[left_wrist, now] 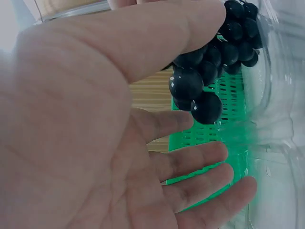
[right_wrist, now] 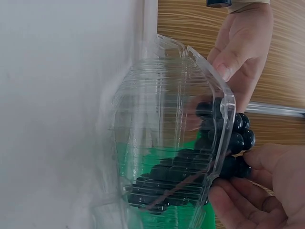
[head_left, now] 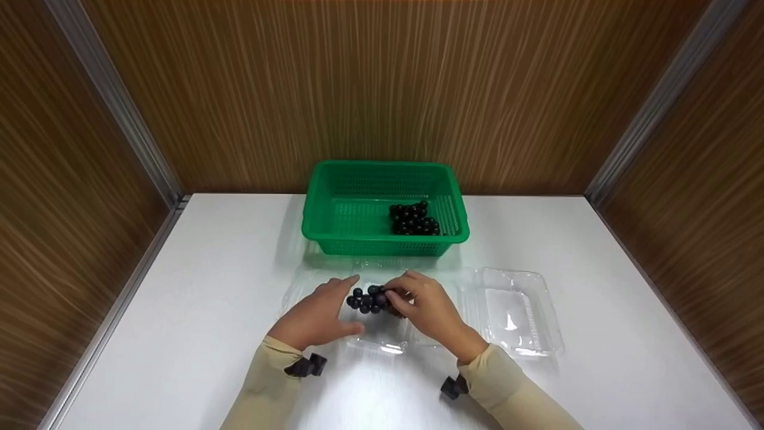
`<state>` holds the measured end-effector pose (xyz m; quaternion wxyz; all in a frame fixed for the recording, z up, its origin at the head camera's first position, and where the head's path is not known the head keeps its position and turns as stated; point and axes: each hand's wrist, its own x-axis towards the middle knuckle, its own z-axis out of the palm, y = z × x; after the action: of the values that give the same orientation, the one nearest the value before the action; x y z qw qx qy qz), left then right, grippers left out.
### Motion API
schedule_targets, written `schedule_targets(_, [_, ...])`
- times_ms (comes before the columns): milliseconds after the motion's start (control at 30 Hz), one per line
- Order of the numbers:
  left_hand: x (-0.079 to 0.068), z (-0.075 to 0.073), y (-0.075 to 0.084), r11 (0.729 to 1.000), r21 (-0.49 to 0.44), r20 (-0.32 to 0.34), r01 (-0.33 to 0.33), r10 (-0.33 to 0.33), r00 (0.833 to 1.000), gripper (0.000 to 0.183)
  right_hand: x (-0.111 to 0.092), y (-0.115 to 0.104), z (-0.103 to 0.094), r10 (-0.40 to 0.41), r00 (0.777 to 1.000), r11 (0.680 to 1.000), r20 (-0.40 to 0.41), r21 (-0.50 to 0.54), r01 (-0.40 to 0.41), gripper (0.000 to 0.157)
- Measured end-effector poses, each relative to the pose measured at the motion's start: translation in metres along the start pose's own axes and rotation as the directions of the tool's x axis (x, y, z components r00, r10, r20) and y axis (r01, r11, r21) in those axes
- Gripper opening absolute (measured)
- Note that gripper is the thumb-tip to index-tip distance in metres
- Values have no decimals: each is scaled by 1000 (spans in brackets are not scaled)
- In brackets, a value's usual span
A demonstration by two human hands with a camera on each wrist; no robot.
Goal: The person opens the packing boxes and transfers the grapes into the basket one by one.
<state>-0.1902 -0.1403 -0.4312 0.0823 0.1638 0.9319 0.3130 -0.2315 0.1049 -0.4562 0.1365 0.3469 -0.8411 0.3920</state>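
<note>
A bunch of dark grapes (head_left: 365, 301) is at the middle clear plastic box (head_left: 388, 347). My right hand (head_left: 431, 304) pinches the bunch at its right end between thumb and fingers. In the right wrist view, part of the bunch (right_wrist: 237, 141) stands above the box's rim and the rest shows through the clear wall, along with a reddish-brown stem. At the bunch's left side my left hand (head_left: 322, 313) has its thumb and fingers spread apart. Its palm and straight, separated fingers (left_wrist: 200, 155) show in the left wrist view, close beside the grapes.
Behind the boxes stands a green plastic basket (head_left: 316, 230) with more dark grapes (head_left: 413, 220) in its right part. Another clear plastic box (head_left: 552, 319) lies to the right, and clear plastic (head_left: 292, 292) also shows left of the middle one. Wood-grain panels (head_left: 382, 89) enclose the white table (head_left: 197, 334).
</note>
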Motion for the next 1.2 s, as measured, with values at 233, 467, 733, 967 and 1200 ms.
schedule_targets(233, [5, 1, 0, 998, 5, -52, -57, 57, 997, 93, 1, 1, -5, 50, 999, 998, -15, 28, -50, 5])
schedule_targets(467, [10, -2, 4, 996, -23, -66, -90, 89, 994, 93, 4, 0, -11, 62, 998, 998, -22, 27, -62, 5])
schedule_targets(733, [12, -12, 17, 993, -34, -112, -117, 113, 987, 94, 16, -9, -23, 39, 999, 999, -16, 21, -39, 6])
schedule_targets(967, [17, -20, 24, 994, -21, -167, -104, 99, 981, 86, 23, -9, -37, 50, 998, 999, -39, 12, -49, 7])
schedule_targets(1200, [17, -23, 21, 990, -42, -203, -135, 124, 971, 75, 31, -6, -48, 43, 997, 999, -57, -16, -44, 5])
